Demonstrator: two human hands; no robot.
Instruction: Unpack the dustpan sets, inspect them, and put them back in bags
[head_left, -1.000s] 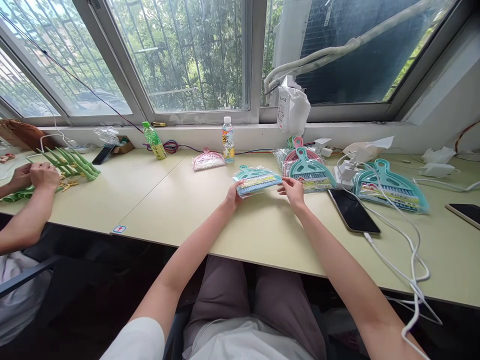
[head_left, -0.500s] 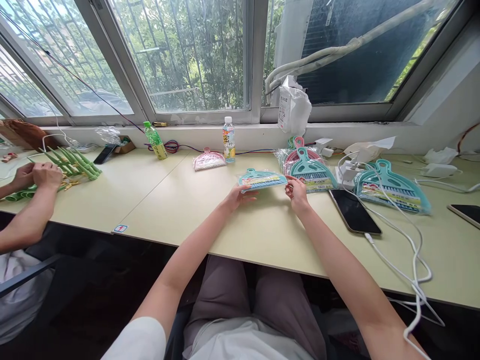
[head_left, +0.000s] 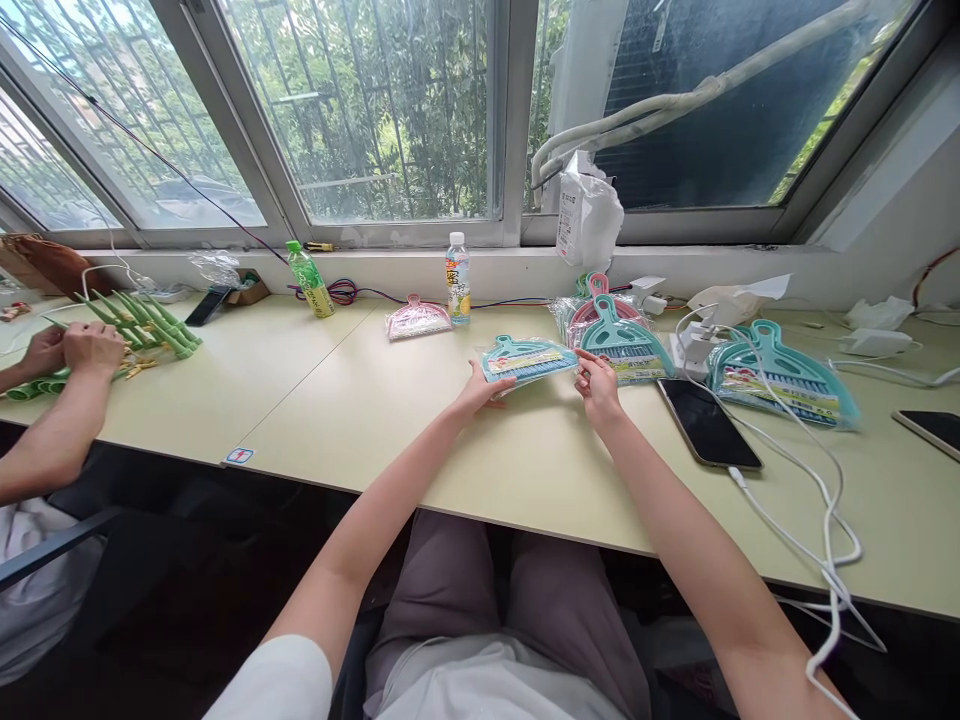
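Head view, and at twelve o'clock from the seat we have the wrapped dustpan set (head_left: 530, 360), held low over the pale table (head_left: 375, 430) — whether its underside touches the tabletop, I can't tell. Left hand (head_left: 474, 390) has the near corner at the packet's eight o'clock, thumb laid over the top, fingers tucked beneath and partly hidden. Over at three o'clock the right hand (head_left: 598, 385) comes in with a narrow pinch on the tip, thumb against forefinger. Now, how should it handle? Light, I'd judge, with a stiff plastic pan, springy bristles and a loose, slippery film; nothing looks very fragile, though the film could tear or the brush slide about inside. Best purchase would be the pan's firm rim at either end, felt through the wrapping, rather than a pucker of film alone. And what a looker — teal plastic, cut-outs up by the handle towards eleven o'clock, a row of blue bristles along the near side, a white-and-yellow label band across the middle, bright glints on the clear wrap. Close by at one o'clock waits a stack of similar packets (head_left: 628, 350), teal in front, pink behind; a small pink packet (head_left: 418, 320) lies towards eleven.
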